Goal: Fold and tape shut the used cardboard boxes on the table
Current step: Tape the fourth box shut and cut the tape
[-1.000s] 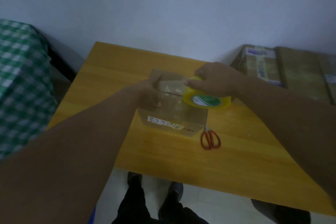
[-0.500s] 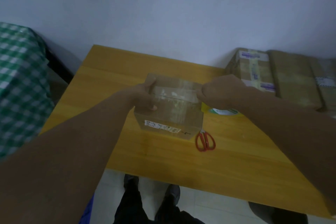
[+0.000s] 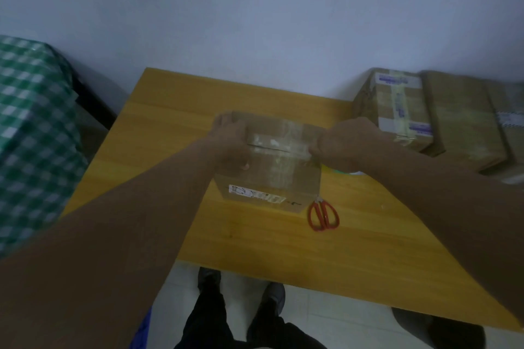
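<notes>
The cardboard box (image 3: 272,176) sat mid-tabletop (image 3: 175,110), flaps folded down, with the seam (image 3: 269,147) between them running left to right across its top. The left hand (image 3: 231,142) gripped the box's left end, its fingers (image 3: 224,123) curled over the far corner and the thumb pressed on the top face. The right hand (image 3: 344,144) was closed at the seam's right end, just past the box's edge. It appeared to be wrapped round the tape roll (image 3: 351,173), of which only a pale sliver showed beneath it. A glossy strip seemed to lie along the seam between the two hands, so tape and seam shared one long axis. The scissors (image 3: 323,215) lay just beside the box's near right corner, handles toward the person and blades toward the box. They were nearer the right hand, but that one was occupied, so the cut probably fell to the left. Other taped boxes (image 3: 397,110) stood at the far right.
</notes>
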